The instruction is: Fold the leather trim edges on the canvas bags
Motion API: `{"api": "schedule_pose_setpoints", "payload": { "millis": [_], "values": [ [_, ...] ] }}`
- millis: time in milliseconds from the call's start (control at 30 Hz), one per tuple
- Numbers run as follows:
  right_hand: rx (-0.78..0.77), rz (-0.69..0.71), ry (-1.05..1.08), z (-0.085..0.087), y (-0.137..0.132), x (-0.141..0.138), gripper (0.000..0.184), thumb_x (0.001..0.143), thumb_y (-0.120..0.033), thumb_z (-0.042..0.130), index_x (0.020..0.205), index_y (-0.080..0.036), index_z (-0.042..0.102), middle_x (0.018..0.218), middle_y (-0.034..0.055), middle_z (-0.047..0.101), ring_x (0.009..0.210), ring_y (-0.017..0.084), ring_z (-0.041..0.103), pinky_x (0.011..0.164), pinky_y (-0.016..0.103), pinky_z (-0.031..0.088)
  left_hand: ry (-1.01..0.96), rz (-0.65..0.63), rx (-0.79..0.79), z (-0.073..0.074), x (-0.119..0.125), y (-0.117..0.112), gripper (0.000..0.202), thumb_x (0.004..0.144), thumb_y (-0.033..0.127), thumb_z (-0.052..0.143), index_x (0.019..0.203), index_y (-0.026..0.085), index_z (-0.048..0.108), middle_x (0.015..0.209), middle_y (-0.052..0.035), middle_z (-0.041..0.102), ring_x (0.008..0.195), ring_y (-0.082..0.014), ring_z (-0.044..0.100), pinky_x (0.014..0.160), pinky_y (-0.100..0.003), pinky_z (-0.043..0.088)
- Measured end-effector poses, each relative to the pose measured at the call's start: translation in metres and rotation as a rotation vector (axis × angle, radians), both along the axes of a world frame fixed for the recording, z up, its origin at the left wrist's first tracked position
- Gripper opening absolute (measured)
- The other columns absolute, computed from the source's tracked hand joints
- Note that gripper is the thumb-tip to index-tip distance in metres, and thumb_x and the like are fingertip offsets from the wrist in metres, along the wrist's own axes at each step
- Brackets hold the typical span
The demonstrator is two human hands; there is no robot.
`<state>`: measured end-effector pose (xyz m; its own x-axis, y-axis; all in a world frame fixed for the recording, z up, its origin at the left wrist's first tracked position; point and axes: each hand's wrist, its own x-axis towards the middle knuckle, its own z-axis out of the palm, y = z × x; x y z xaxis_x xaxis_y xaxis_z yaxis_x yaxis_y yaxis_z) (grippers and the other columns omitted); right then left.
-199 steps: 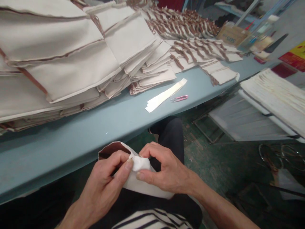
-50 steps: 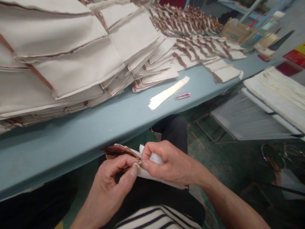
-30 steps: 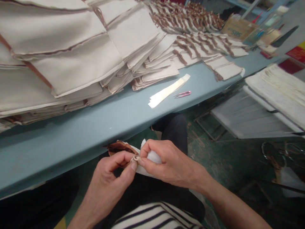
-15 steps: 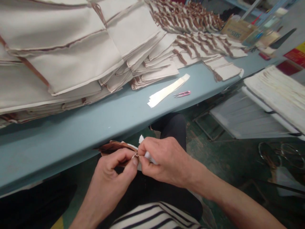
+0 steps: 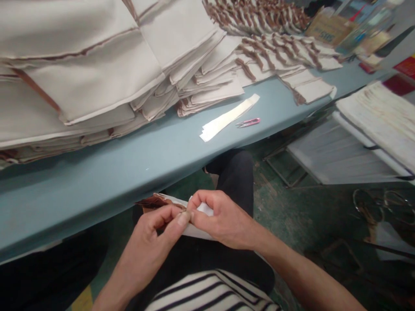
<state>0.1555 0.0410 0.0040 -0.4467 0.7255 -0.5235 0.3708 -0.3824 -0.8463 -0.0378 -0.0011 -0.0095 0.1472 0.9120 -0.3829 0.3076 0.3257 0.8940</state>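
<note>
On my feed the left hand (image 5: 145, 237) and right hand (image 5: 223, 220) meet over the lap, both narrowly closed in a pinch. The left thumb and forefinger close on the cloth piece (image 5: 199, 231) at a small tan bit (image 5: 185, 211), too small for me to make out: it could be a knot or a cord end. The right fingertips (image 5: 202, 216) press against the same spot from the other side, and the right hand's fingers curl over the white fold.

The cloth piece lies just under the table's near edge, its long axis running roughly left to right across the lap. Its brown end (image 5: 152, 202) points left and slightly up, and its white body runs right and down beneath the right palm. The hands hide its middle, and the far end is folded under, so I cannot read its full shape or how the layers join.

Below it are black trousers (image 5: 233, 177) and a striped shirt (image 5: 210, 293). Beyond, on the blue table (image 5: 97, 185), a white strip (image 5: 227, 119) lies just beside pink snips (image 5: 248, 122). Tall stacks of cream cloth (image 5: 90, 73) fill the left, with brown-trimmed pieces (image 5: 275, 56) behind. A rack holding white cloth (image 5: 376, 116) stands to the right.
</note>
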Motion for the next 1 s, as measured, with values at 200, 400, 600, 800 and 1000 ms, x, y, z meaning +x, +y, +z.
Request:
{"api": "schedule_pose_setpoints", "payload": {
  "millis": [200, 400, 600, 800, 1000],
  "values": [
    [0.138, 0.07, -0.026, 0.006, 0.001, 0.003, 0.016, 0.093, -0.032, 0.064, 0.086, -0.019, 0.069, 0.071, -0.0051, 0.059, 0.065, 0.011, 0.05, 0.056, 0.022, 0.036, -0.045, -0.01, 0.014, 0.001, -0.002, 0.0, 0.044, 0.096, 0.053, 0.066, 0.069, 0.018, 0.07, 0.065, 0.0004, 0.058, 0.059, -0.0136, 0.045, 0.053, -0.023, 0.038],
    [0.319, 0.162, -0.104, 0.009, 0.01, 0.008, 0.012, 0.095, -0.024, 0.066, 0.084, -0.019, 0.068, 0.075, -0.0042, 0.065, 0.068, 0.012, 0.053, 0.066, 0.024, 0.039, -0.018, -0.007, 0.1, 0.003, 0.002, 0.002, 0.04, 0.096, 0.046, 0.064, 0.069, 0.018, 0.071, 0.064, -0.0001, 0.059, 0.058, -0.0138, 0.047, 0.052, -0.023, 0.038],
    [0.458, 0.316, -0.024, 0.008, 0.024, 0.008, 0.006, 0.094, -0.02, 0.067, 0.088, -0.019, 0.068, 0.085, -0.0016, 0.072, 0.079, 0.014, 0.064, 0.076, 0.026, 0.044, -0.042, 0.039, 0.11, 0.0, 0.003, 0.003, 0.036, 0.089, 0.043, 0.067, 0.062, 0.019, 0.065, 0.058, 0.0033, 0.051, 0.053, -0.0115, 0.041, 0.048, -0.022, 0.032],
    [0.444, 0.219, -0.178, 0.014, 0.022, 0.001, 0.005, 0.084, -0.017, 0.072, 0.088, -0.019, 0.07, 0.078, -0.0029, 0.069, 0.069, 0.013, 0.058, 0.069, 0.026, 0.04, 0.019, 0.086, 0.088, 0.001, 0.007, 0.001, 0.033, 0.092, 0.041, 0.066, 0.069, 0.018, 0.071, 0.063, 0.0013, 0.059, 0.056, -0.0126, 0.048, 0.051, -0.022, 0.035],
    [0.473, 0.328, -0.336, 0.022, 0.026, 0.002, 0.005, 0.087, -0.021, 0.073, 0.088, -0.019, 0.078, 0.076, 0.0001, 0.073, 0.073, 0.016, 0.062, 0.07, 0.028, 0.038, 0.062, 0.194, 0.065, 0.0, 0.016, -0.006, 0.035, 0.092, 0.042, 0.066, 0.067, 0.018, 0.073, 0.062, 0.0014, 0.058, 0.059, -0.013, 0.047, 0.053, -0.023, 0.034]
  ]
}}
